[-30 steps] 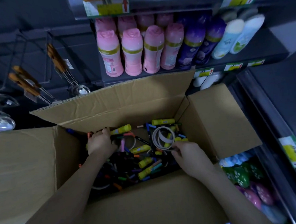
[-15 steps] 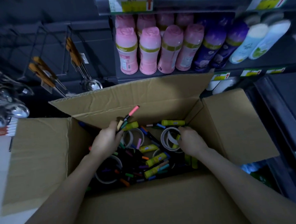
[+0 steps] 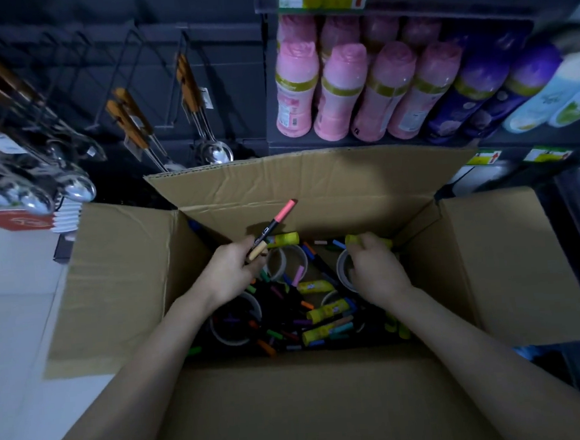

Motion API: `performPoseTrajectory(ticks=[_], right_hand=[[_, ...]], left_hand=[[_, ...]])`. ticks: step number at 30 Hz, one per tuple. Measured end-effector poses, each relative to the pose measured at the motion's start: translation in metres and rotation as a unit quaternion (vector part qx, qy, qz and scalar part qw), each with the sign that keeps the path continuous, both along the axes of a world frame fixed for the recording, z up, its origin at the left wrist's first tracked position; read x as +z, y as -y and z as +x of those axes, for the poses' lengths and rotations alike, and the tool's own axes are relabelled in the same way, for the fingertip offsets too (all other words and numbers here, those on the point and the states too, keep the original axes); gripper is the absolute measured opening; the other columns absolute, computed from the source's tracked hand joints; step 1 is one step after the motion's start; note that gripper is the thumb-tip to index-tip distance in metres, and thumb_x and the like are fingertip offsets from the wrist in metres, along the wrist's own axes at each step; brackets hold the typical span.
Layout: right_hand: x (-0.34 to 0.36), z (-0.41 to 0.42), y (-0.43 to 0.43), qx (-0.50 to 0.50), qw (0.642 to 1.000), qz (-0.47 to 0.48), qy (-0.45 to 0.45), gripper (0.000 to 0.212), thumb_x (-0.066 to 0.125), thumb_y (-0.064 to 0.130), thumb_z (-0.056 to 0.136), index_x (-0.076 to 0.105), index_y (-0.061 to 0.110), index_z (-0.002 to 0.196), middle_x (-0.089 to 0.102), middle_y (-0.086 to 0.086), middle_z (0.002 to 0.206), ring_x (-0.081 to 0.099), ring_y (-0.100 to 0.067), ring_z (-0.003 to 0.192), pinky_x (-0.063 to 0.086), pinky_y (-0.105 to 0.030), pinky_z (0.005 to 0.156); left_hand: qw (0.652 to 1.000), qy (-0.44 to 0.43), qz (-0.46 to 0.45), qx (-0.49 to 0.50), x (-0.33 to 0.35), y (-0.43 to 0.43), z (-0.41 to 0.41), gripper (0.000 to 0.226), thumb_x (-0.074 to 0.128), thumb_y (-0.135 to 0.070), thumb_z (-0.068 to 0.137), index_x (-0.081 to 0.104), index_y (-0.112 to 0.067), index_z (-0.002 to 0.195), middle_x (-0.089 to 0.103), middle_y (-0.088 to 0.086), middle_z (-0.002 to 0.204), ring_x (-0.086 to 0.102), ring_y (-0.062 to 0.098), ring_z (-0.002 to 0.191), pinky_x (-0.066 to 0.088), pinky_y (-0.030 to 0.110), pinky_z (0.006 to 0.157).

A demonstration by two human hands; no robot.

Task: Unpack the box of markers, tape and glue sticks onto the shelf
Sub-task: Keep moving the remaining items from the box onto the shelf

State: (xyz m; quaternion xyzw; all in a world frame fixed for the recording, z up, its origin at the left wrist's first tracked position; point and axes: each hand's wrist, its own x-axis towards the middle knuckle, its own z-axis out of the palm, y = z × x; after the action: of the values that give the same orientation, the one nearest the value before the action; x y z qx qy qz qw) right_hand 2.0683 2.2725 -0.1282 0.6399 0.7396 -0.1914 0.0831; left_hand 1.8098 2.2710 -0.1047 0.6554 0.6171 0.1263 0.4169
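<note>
Early stage: left hand (image 3: 230, 275) clamps a couple of markers (image 3: 269, 230), pink cap poking out above the fist; right hand (image 3: 376, 270) curls round a glue stick (image 3: 353, 239), tape roll (image 3: 342, 267) just below it. The box (image 3: 121, 283) beneath both grips looks mostly full; none on the shelf (image 3: 503, 143) yet.

Box (image 3: 314, 190): brown cardboard, all four flaps folded open, full of loose stationery.
Held marker (image 3: 275, 222): black barrel, pink cap, tilted up and to the right above the pile; the left hand (image 3: 229, 274) grips it together with a tan-tipped one.
Loose markers (image 3: 281, 309): dark barrels, many-coloured caps, jumbled across the bottom.
Glue sticks (image 3: 329, 311): yellow, lying flat among the markers.
Far glue stick (image 3: 353, 239): by the far wall, under the right hand's (image 3: 374, 269) curled fingers.
Tape rolls (image 3: 286, 258): pale rings, half buried.
</note>
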Motion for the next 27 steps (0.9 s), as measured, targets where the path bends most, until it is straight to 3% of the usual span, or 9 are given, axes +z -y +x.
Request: performPoseTrajectory(ticks=[5,9,12,16,20,23,27], right_hand=[[0.003,-0.048,0.008,0.092,0.985,-0.102,-0.101,0.037,0.06,0.023,0.088,0.055,0.012,0.122,0.048,-0.009,0.123,0.051,-0.028,0.112,0.049,-0.04,0.089],[-0.01,-0.086,0.023,0.171,0.978,-0.107,-0.062,0.074,0.072,0.038,0.077,0.038,0.007,0.136,0.038,-0.014,0.135,0.033,-0.031,0.129,0.039,-0.04,0.103],[-0.021,-0.102,0.027,0.157,0.975,-0.146,-0.062,0.086,0.076,0.034,0.076,0.028,0.001,0.139,0.036,-0.017,0.137,0.037,-0.033,0.127,0.039,-0.038,0.101],[-0.025,-0.117,0.018,0.034,0.973,-0.196,-0.121,0.074,0.074,0.022,0.077,0.035,0.002,0.136,0.039,-0.019,0.134,0.049,-0.037,0.118,0.047,-0.037,0.093],[-0.029,-0.126,0.019,0.092,0.967,-0.209,-0.113,0.05,0.068,0.038,0.077,0.056,0.007,0.115,0.056,-0.019,0.118,0.053,-0.036,0.111,0.048,-0.039,0.092],[-0.036,-0.123,0.021,0.074,0.948,-0.249,-0.184,0.037,0.066,0.038,0.069,0.063,0.021,0.102,0.067,-0.005,0.102,0.063,-0.025,0.097,0.054,-0.042,0.081],[-0.033,-0.116,0.015,0.048,0.928,-0.292,-0.226,0.037,0.075,0.021,0.066,0.062,0.02,0.1,0.068,-0.001,0.101,0.063,-0.019,0.097,0.053,-0.039,0.086]], left_hand=[[0.999,0.015,0.022,0.031,0.006,0.006,-0.006,0.024,0.059,-0.022,0.092,0.045,-0.022,0.072,0.048,-0.004,0.065,0.045,0.008,0.059,0.033,0.019,0.053],[0.998,0.0,0.035,0.055,-0.002,0.02,-0.01,0.034,0.059,-0.015,0.091,0.038,-0.03,0.069,0.044,-0.012,0.062,0.042,0.005,0.058,0.028,0.021,0.054],[0.992,0.006,0.063,0.108,-0.006,0.024,-0.015,0.039,0.058,-0.008,0.09,0.034,-0.028,0.067,0.042,-0.01,0.06,0.039,0.005,0.055,0.024,0.025,0.056],[0.981,0.039,0.057,0.18,-0.01,0.024,-0.018,0.023,0.056,-0.007,0.091,0.046,-0.015,0.072,0.049,-0.005,0.062,0.044,0.007,0.057,0.034,0.032,0.059],[0.973,0.092,0.021,0.212,-0.013,0.025,-0.019,0.018,0.058,-0.006,0.09,0.054,-0.016,0.076,0.056,-0.004,0.061,0.051,0.01,0.056,0.045,0.032,0.061],[0.963,0.126,0.012,0.236,-0.012,0.025,-0.02,0.021,0.06,-0.005,0.088,0.059,-0.024,0.08,0.057,-0.006,0.062,0.053,0.009,0.056,0.045,0.029,0.062],[0.953,0.165,0.003,0.253,-0.012,0.027,-0.021,0.016,0.061,-0.009,0.089,0.063,-0.024,0.082,0.055,-0.005,0.063,0.05,0.014,0.062,0.044,0.035,0.065]])
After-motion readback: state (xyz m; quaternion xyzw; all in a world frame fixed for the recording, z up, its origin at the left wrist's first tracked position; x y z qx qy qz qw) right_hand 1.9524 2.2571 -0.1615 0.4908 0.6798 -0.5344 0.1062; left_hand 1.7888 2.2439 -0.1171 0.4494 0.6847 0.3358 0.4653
